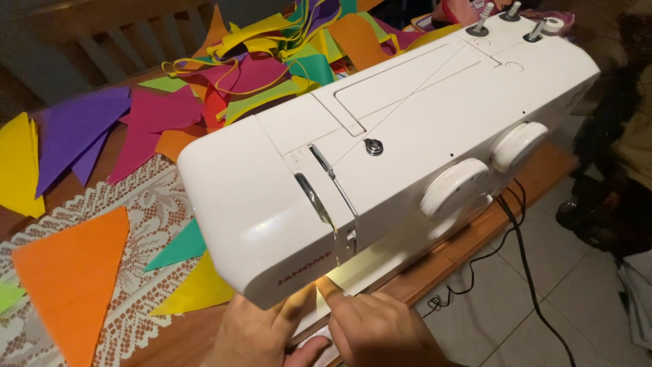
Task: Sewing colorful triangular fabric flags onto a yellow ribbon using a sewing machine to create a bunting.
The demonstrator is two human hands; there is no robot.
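Your left hand (255, 336) and right hand (380, 329) lay close together at the near edge of the desk (435, 268), just under the head of the white sewing machine (380, 156). Both pressed flat on a strip of yellow fabric (353, 272) that ran beneath the machine's head; the right forefinger pointed forward along the strip, toward the lit spot under the head. Neither hand was clenched round anything: the fingers were stretched out and resting on the cloth, though the machine hid the left fingertips, so you could not tell more of their hold there.

The machine stood slantwise across the desk, its two round dials (454, 188) facing the near edge and its spool pins (509, 12) toward the far right corner. A black cord (523, 265) dropped from the desk's right edge to the tiled floor (577, 292).

On the left part of the desk a lace cloth (146, 204) carried an orange triangle (71, 272), with a green triangle (180, 246) and a yellow triangle (197, 289) just beside the machine. A heap of coloured pennants (258, 61) lay along the far edge.
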